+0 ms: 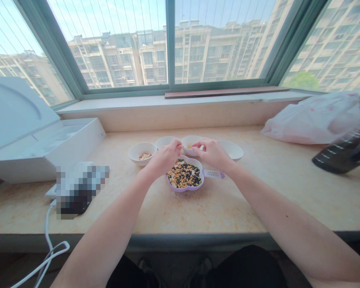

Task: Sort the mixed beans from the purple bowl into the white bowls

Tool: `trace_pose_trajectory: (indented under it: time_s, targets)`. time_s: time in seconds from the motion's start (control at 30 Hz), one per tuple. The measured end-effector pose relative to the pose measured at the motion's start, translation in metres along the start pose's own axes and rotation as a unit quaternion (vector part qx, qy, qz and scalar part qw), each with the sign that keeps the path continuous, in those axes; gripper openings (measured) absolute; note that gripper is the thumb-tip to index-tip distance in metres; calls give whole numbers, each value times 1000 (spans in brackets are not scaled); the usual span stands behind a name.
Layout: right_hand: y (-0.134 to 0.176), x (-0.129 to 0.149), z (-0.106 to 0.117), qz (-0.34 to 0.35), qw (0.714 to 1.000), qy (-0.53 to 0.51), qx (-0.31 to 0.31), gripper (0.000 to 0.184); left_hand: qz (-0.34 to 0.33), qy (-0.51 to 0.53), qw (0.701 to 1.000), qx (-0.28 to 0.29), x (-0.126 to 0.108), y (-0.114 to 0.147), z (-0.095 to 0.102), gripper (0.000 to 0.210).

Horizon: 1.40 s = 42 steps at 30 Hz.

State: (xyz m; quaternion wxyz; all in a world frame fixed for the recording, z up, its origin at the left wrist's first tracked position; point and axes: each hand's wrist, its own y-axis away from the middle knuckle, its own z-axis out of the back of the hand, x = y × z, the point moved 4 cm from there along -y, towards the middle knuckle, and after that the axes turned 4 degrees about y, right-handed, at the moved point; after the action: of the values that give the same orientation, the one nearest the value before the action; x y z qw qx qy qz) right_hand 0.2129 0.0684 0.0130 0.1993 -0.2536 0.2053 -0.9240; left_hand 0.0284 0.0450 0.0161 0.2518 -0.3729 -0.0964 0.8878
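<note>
A scalloped dish with a purple outside (183, 189) holds mixed black, yellow and pale beans. Over its far left edge is my left hand (167, 156), fingertips pinched together; whatever they hold is too small to make out. My right hand (212, 152) reaches to the near right side of a small white bowl (186, 140) with yellow beans in it. Its fingers are closed too, their contents unclear. Farther left, another white bowl (132, 154) contains reddish and pale pieces. Partly behind my left hand stands a third white bowl (165, 141); one more bowl (234, 151) sits beyond my right wrist.
A printed label strip (213, 173) lies right of the dish. On the left are an open white box (75, 140), a blurred-out device (81, 192) and a white cable (48, 224). A plastic bag (315, 118) and a dark bottle (339, 154) are on the right. Windows rise behind.
</note>
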Motion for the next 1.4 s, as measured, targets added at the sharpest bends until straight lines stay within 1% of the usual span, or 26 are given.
trace_pose_trajectory:
  time_s: [0.1,0.17,0.2,0.27,0.33,0.43,0.5,0.57,0.63,0.8,0.97,1.1,1.2,1.27,1.3,1.33,1.4]
  targets:
    - [1,1,0,2,1000,-5,1,17,-1,103,995,-7,0,-1,0,21]
    - [1,1,-1,4,1000,-6,-1,17,9,216,976,2,-1,-3,-3,28]
    - [1,0,-1,5,1000,-6,-2,17,18,280,960,11,-1,-3,-4,31]
    - [1,0,-1,5,1000,-6,-3,17,38,397,916,42,-3,-3,-8,33]
    - [1,0,-1,2,1000,-9,0,17,60,480,871,78,-5,-2,-10,34]
    - [1,1,-1,-2,1000,-12,6,17,86,552,821,116,-8,2,-9,32]
    - [1,2,-1,-1,1000,-12,5,17,97,575,802,128,-10,4,-7,31]
    - [2,3,0,-1,1000,-12,4,17,106,583,794,134,-13,6,-5,30]
    - [2,3,0,0,1000,-13,6,18,117,578,796,134,-15,7,-4,30]
    - [2,3,-1,4,1000,-19,13,19,138,536,822,134,-18,8,-3,33]
    - [2,4,-1,9,1000,-23,16,19,131,521,829,154,-20,9,-3,36]
    - [2,5,-1,5,999,-27,20,19,119,518,835,142,-18,7,-3,35]
    - [3,5,0,8,999,-25,20,19,98,538,832,96,-17,4,4,32]
    - [2,5,-1,13,999,-22,21,20,84,544,834,41,-12,1,13,27]
    - [2,5,-1,13,999,-20,22,21,78,533,843,5,-9,-1,19,25]
    - [2,5,-1,13,999,-18,23,21,77,504,860,-29,-4,-2,26,24]
    - [2,5,-1,10,999,-16,26,22,79,407,905,-90,6,-4,39,23]
